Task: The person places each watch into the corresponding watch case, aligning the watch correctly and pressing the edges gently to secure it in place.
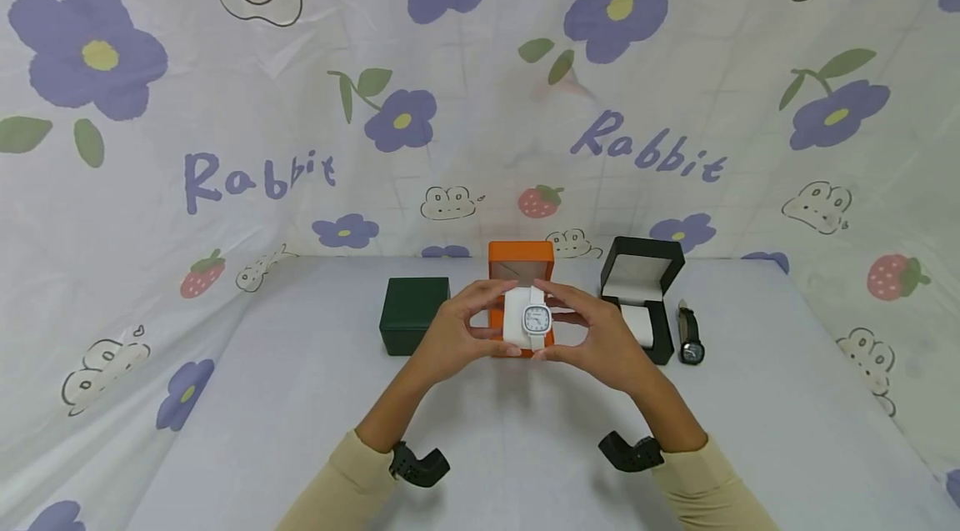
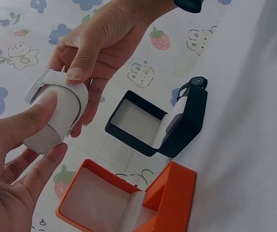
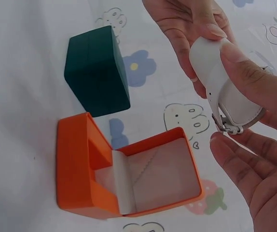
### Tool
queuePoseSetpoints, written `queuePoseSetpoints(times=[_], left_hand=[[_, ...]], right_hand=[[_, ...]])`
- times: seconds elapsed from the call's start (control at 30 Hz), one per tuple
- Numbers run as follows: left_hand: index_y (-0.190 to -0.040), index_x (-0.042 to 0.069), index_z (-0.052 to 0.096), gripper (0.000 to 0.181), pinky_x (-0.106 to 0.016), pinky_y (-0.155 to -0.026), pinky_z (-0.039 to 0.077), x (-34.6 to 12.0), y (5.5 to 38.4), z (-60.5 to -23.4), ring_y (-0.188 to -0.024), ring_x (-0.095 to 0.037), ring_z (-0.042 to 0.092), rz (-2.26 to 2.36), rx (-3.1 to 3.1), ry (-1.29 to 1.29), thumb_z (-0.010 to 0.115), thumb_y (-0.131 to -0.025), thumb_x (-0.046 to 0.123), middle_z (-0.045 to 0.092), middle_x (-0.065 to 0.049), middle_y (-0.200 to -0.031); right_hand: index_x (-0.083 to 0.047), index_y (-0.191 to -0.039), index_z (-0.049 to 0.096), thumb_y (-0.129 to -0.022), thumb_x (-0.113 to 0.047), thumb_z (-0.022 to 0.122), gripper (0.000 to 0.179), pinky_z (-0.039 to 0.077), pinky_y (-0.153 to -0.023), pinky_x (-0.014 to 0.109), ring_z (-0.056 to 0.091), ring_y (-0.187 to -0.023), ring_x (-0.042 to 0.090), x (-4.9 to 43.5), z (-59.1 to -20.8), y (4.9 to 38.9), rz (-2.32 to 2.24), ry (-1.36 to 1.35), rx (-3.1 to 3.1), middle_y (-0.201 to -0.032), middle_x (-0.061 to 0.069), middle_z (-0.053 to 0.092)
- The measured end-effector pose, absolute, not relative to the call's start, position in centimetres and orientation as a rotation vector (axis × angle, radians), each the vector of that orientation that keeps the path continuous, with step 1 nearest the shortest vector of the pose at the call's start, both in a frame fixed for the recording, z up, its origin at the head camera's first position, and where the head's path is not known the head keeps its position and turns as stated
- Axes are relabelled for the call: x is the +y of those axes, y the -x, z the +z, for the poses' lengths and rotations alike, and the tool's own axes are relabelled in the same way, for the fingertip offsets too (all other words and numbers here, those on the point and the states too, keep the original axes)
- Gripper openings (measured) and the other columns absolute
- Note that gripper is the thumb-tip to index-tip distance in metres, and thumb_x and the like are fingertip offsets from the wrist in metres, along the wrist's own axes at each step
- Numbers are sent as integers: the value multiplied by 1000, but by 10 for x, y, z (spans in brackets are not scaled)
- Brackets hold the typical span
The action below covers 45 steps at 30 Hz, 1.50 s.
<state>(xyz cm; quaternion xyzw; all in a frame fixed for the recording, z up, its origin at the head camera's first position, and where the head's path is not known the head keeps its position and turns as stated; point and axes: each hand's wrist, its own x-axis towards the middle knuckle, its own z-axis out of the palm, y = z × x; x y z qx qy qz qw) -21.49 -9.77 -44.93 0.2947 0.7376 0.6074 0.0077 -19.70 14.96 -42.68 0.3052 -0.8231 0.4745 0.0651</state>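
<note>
A white watch [image 1: 536, 319] with a squarish face is wrapped around a white watch cushion [image 1: 515, 318], held up in front of the open orange box [image 1: 521, 252]. My left hand [image 1: 462, 331] grips the cushion's left end between thumb and fingers. On the other side, my right hand [image 1: 595, 331] pinches the watch and strap at top and bottom. The strap's buckle [image 3: 229, 126] shows fastened behind the cushion in the right wrist view. Inside, the orange box [image 2: 176, 193] has an empty middle slot with its lid tipped back.
A closed green box [image 1: 414, 316] stands left of the orange one. To the right, an open black box [image 1: 643, 252] holds a white cushion [image 1: 637, 324]. Beside it lies a black-strapped watch [image 1: 690, 337]. A patterned cloth [image 1: 465, 114] hangs behind the white table [image 1: 510, 448].
</note>
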Motion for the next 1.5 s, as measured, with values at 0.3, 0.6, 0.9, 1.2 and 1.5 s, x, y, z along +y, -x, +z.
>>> queuePoseSetpoints(times=[0.3, 0.6, 0.9, 1.2, 1.5], left_hand=[[-148, 27, 55, 77, -34, -88, 60, -99, 214, -447, -123, -25, 59, 1910, 2302, -899, 90, -79, 18, 53, 5, -144], [-146, 31, 57, 77, -34, -86, 60, -99, 214, -449, -122, -25, 61, 1917, 2317, -890, 90, -78, 17, 54, 6, -143], [-144, 29, 58, 77, -33, -85, 60, -96, 214, -448, -124, -24, 59, 1932, 2326, -871, 91, -76, 16, 54, 4, -142], [-147, 22, 56, 79, -34, -86, 60, -97, 214, -448, -122, -24, 60, 1919, 2311, -898, 91, -77, 14, 53, 5, -143], [-147, 27, 56, 77, -34, -87, 60, -97, 215, -449, -123, -23, 59, 1920, 2294, -947, 90, -78, 18, 53, 6, -143]], right_hand=[[-11, -150, 50, -70, -15, 93, 91, 54, -99, 32, 61, -124, 26, 150, -426, 198, 1420, -924, -2494, -148, 7, 54], [-8, -149, 51, -70, -15, 93, 91, 54, -99, 29, 64, -120, 27, 149, -426, 198, 1422, -931, -2482, -146, 9, 56], [-1, -147, 50, -68, -5, 93, 91, 55, -97, 37, 63, -120, 33, 140, -420, 193, 1411, -913, -2446, -138, 18, 60], [-10, -149, 51, -71, -14, 94, 89, 55, -98, 34, 61, -124, 28, 144, -428, 198, 1413, -951, -2446, -144, 10, 58], [-14, -151, 49, -74, -15, 92, 89, 55, -99, 42, 59, -126, 28, 143, -428, 197, 1426, -945, -2478, -149, 7, 53]])
